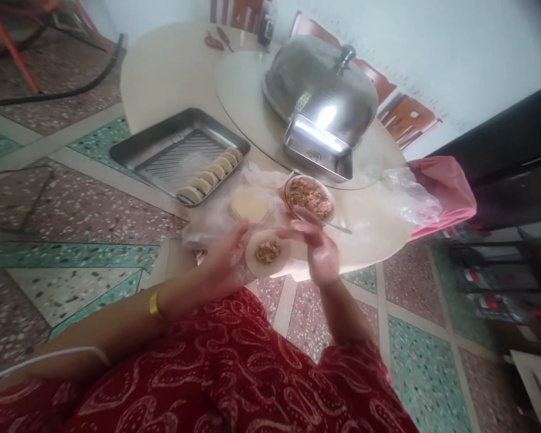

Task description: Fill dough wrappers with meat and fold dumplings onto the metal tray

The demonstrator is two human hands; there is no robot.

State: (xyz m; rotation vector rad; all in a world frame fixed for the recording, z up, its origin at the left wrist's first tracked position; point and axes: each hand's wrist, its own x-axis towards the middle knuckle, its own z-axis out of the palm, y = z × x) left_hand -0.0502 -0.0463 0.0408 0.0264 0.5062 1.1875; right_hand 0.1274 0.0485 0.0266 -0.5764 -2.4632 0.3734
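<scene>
On round table [162, 72], over terrazzo floor [72, 210]

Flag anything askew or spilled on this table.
Nothing spilled. The domed lid sits tilted, propped on a steel tin. The wrapper with filling is held level between left hand and right hand.

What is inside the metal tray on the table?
The metal tray holds a row of folded dumplings along its near right side. The remaining ribbed bottom shows only a pale patch. Nothing covers the tray; the dumplings' filling is hidden.
</scene>
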